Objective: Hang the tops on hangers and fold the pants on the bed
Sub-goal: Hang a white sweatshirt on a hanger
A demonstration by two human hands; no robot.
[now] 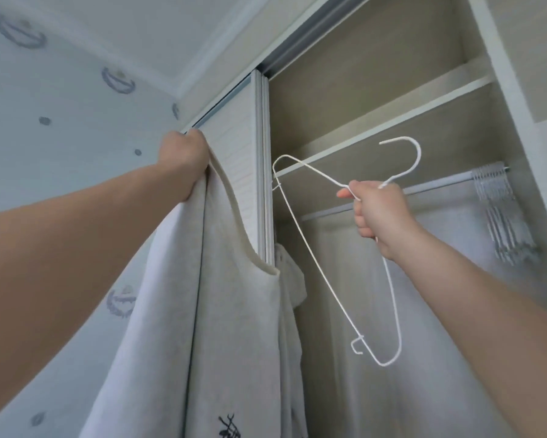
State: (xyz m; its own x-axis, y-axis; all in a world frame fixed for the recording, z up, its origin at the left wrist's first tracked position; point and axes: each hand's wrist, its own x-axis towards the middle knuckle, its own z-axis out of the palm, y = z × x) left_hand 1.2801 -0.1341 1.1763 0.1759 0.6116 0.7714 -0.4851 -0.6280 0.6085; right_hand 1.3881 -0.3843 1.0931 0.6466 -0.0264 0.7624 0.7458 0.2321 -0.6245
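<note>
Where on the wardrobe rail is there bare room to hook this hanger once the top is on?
The grey metal wardrobe rail is bare from the edge of the white sliding door to the bunch of white wire hangers crowding its right end. The stretch just right of the hook of the held white wire hanger looks easiest.

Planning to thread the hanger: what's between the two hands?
Head view: between the left hand, gripping the top, and the right hand, only one shoulder of the hanger reaches across, in front of the sliding door.

Patterned wall [60, 105] left — open wardrobe [376, 58], beige shelf [392, 121], rail [439, 186]; sliding door [234, 137] perhaps ribbed.
</note>
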